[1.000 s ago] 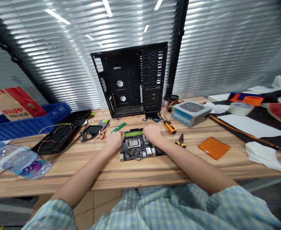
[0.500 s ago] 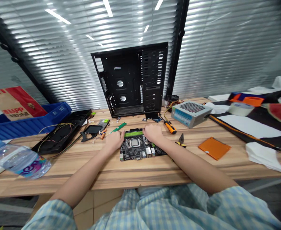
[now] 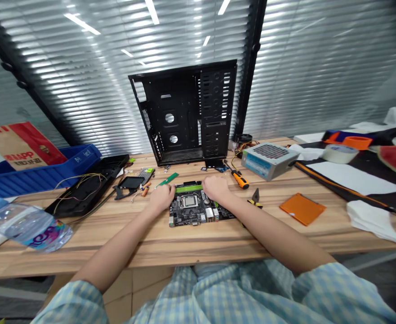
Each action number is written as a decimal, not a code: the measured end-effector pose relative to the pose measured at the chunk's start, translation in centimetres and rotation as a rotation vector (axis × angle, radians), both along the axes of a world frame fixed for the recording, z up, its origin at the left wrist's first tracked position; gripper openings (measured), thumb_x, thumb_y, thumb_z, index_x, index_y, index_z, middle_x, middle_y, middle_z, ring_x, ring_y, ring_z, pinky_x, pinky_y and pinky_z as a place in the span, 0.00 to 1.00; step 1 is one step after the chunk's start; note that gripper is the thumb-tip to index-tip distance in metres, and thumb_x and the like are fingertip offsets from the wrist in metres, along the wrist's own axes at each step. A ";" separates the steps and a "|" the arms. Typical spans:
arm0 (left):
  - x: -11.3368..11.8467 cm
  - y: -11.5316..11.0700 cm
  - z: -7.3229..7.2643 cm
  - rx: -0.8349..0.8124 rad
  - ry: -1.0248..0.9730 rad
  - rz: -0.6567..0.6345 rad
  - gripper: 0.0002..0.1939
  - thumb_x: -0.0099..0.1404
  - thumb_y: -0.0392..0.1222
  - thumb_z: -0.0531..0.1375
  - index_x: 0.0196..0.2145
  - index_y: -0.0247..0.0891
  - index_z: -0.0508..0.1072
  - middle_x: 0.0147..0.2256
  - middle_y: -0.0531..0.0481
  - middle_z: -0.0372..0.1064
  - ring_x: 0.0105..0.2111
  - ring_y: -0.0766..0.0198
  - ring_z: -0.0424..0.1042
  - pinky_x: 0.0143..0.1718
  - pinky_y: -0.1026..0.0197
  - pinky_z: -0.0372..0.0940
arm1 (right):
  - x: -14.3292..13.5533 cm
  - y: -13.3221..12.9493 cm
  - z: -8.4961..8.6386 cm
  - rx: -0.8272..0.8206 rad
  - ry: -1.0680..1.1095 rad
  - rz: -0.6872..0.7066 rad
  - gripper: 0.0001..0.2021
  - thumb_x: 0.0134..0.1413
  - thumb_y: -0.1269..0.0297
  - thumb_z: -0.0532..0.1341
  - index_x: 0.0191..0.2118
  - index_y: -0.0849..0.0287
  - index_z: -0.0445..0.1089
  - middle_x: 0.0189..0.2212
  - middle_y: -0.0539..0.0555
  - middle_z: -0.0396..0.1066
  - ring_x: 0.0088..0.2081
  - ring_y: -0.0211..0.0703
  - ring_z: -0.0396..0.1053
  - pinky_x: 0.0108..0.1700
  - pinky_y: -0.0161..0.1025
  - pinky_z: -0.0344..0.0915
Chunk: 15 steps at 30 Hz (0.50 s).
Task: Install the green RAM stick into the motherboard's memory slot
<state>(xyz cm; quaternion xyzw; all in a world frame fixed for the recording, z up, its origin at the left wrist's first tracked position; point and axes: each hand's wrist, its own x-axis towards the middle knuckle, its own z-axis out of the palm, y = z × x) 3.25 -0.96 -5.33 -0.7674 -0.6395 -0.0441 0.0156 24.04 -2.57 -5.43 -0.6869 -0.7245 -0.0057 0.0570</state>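
A black motherboard point(image 3: 184, 215) with green slots and a silver processor socket lies flat on the wooden table. My left hand point(image 3: 163, 196) is closed at its upper left corner, fingers curled around the edge. At its far edge, right of the green slots, my right hand point(image 3: 215, 188) is closed on the board, its fingertips hidden. Just beyond my left hand is a green memory stick point(image 3: 167, 180). An open black computer case point(image 3: 184, 112) stands upright behind the board.
To the right are an orange screwdriver point(image 3: 240, 179), pliers point(image 3: 255, 198), a power supply point(image 3: 268, 159) and an orange case point(image 3: 302, 208). On the left lie a plastic bottle point(image 3: 32, 227), a black panel point(image 3: 86, 189) and a blue bin point(image 3: 42, 175).
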 end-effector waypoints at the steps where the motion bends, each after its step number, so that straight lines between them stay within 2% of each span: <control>1: 0.0 0.0 0.0 -0.002 -0.004 -0.003 0.29 0.72 0.49 0.39 0.35 0.33 0.76 0.37 0.36 0.76 0.40 0.50 0.75 0.41 0.56 0.66 | 0.0 0.0 0.0 -0.004 0.000 0.000 0.18 0.61 0.67 0.48 0.42 0.65 0.76 0.40 0.69 0.75 0.43 0.54 0.74 0.43 0.43 0.66; 7: -0.2 0.5 -0.5 -0.012 -0.022 -0.021 0.29 0.72 0.47 0.39 0.34 0.32 0.76 0.36 0.36 0.76 0.39 0.53 0.75 0.41 0.58 0.65 | 0.0 -0.1 -0.1 -0.009 0.002 -0.002 0.18 0.60 0.68 0.49 0.43 0.65 0.75 0.40 0.69 0.75 0.43 0.54 0.74 0.44 0.43 0.66; 15: -0.4 0.9 -1.0 -0.015 -0.044 -0.029 0.28 0.72 0.47 0.39 0.34 0.33 0.76 0.37 0.36 0.76 0.40 0.51 0.75 0.43 0.57 0.65 | 0.1 -0.1 -0.1 -0.003 0.010 0.003 0.17 0.57 0.71 0.50 0.43 0.66 0.75 0.40 0.70 0.75 0.44 0.53 0.74 0.46 0.44 0.64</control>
